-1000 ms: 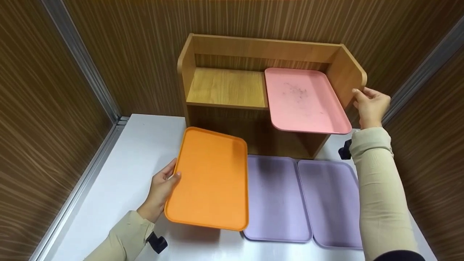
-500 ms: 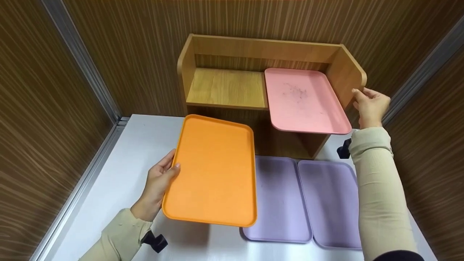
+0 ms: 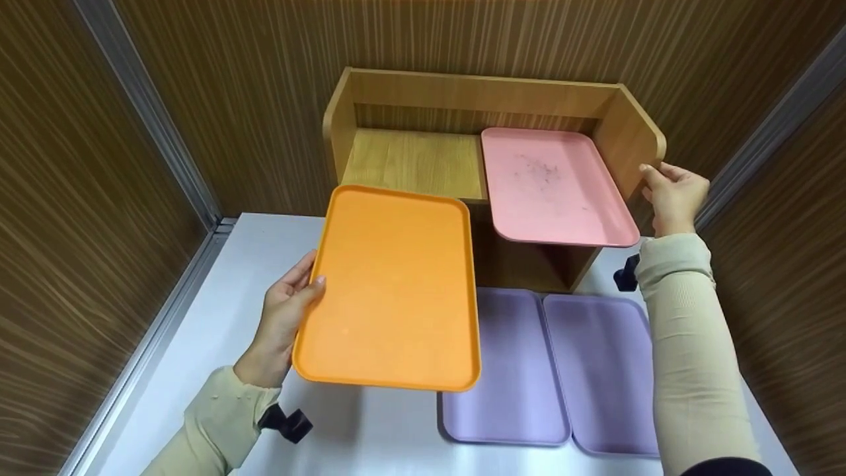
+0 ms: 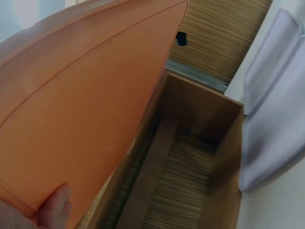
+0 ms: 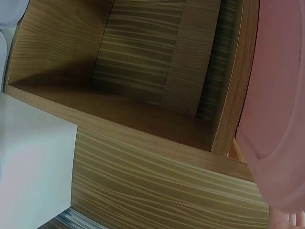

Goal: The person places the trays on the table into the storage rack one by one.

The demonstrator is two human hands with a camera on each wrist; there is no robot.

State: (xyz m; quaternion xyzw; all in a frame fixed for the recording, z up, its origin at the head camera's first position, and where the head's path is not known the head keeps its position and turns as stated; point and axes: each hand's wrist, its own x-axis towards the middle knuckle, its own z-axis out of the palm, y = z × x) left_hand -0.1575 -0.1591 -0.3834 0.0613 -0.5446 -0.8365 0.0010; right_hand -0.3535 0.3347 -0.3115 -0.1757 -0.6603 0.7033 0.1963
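My left hand (image 3: 281, 317) grips the left long edge of an orange tray (image 3: 390, 291), thumb over the rim and fingers behind. The tray is raised and tilted in front of the wooden shelf (image 3: 410, 162), hiding part of its lower opening. In the left wrist view, the tray's underside (image 4: 81, 109) shows, with fingertips (image 4: 55, 205) on it. My right hand (image 3: 677, 195) pinches the front edge of the shelf's right side panel (image 3: 631, 135). Beside that panel a pink tray (image 3: 555, 185) with dark smudges lies on the upper board, its front end overhanging.
Two lilac trays, a left one (image 3: 515, 396) and a right one (image 3: 605, 370), lie side by side on the white table (image 3: 390, 430) before the shelf. Wood-grain walls (image 3: 99, 264) enclose the table on the left, back and right.
My left hand has lifted the orange tray up toward the shelf, so its top edge now overlaps the upper board's front edge. My right hand and the pink tray stay put.
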